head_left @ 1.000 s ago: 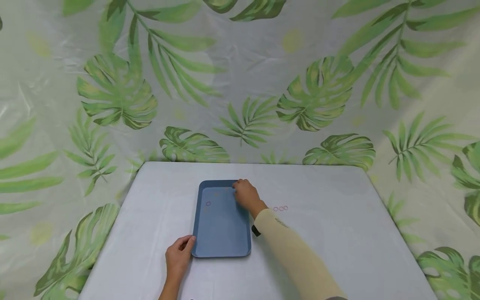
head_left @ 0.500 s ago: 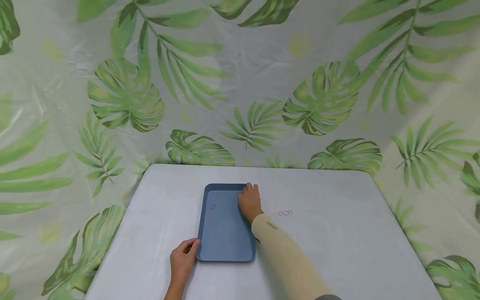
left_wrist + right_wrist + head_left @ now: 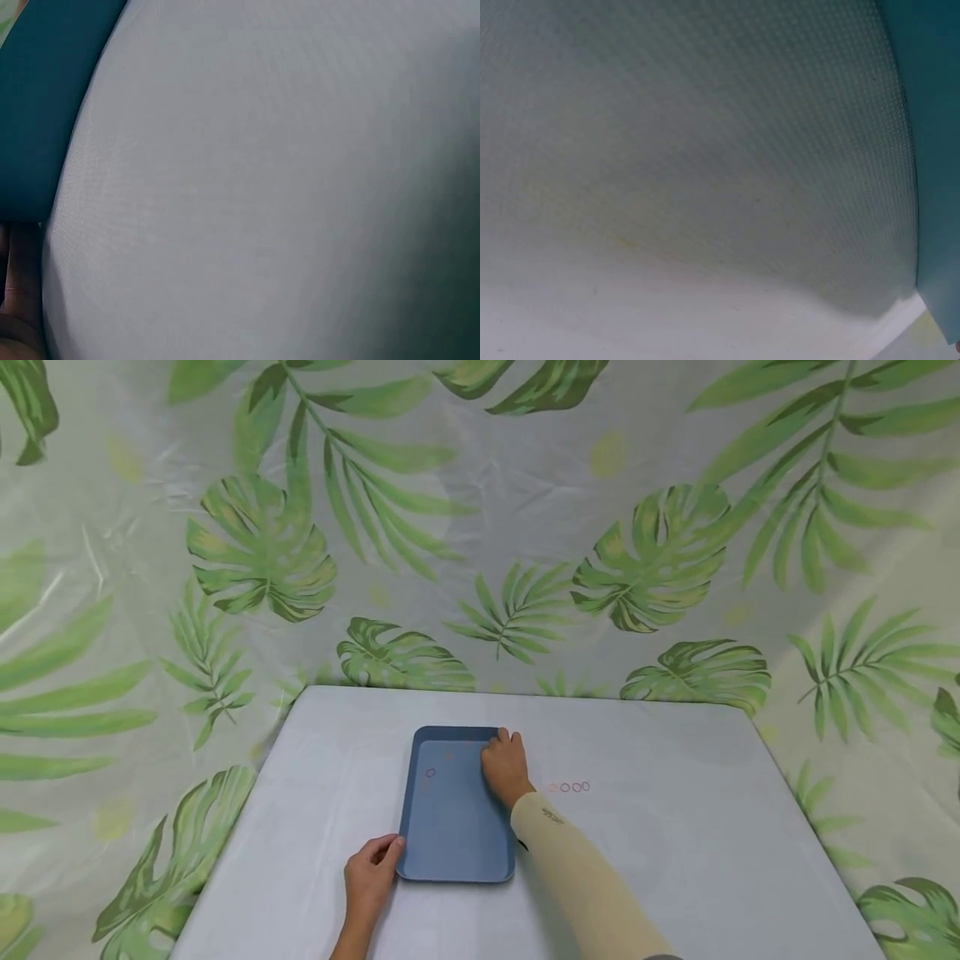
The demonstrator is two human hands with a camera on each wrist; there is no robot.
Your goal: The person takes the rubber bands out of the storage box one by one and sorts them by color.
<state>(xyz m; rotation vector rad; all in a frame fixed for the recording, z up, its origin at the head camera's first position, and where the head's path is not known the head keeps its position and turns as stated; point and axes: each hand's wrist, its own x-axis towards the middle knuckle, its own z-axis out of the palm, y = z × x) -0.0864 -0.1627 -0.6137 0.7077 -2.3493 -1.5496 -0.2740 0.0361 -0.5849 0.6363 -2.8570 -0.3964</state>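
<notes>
On the white-covered table lies a blue rectangular tray [image 3: 459,827]. My left hand [image 3: 369,875] pinches its near left edge, thumb on the rim; fingers [image 3: 24,270] show beside the tray's end in the left wrist view. At the far right corner of the tray, my right hand [image 3: 506,766] has its fingers over the rim area. The back of that hand hides what the fingertips touch. Inside the tray lie a purple ring [image 3: 431,772] and faint orange rings, hard to make out. The right wrist view shows the tray's outer side [image 3: 945,165].
To the right of the tray, several small pink and orange rings [image 3: 571,787] lie in a row on the table [image 3: 660,852]. The right sleeve [image 3: 577,868] crosses the table's near right part. A leaf-patterned sheet [image 3: 517,510] hangs behind the table.
My right hand has shifted right along the tray's far end to the corner. An orange ring at the row's left has come into view. The left hand stays on the tray edge.
</notes>
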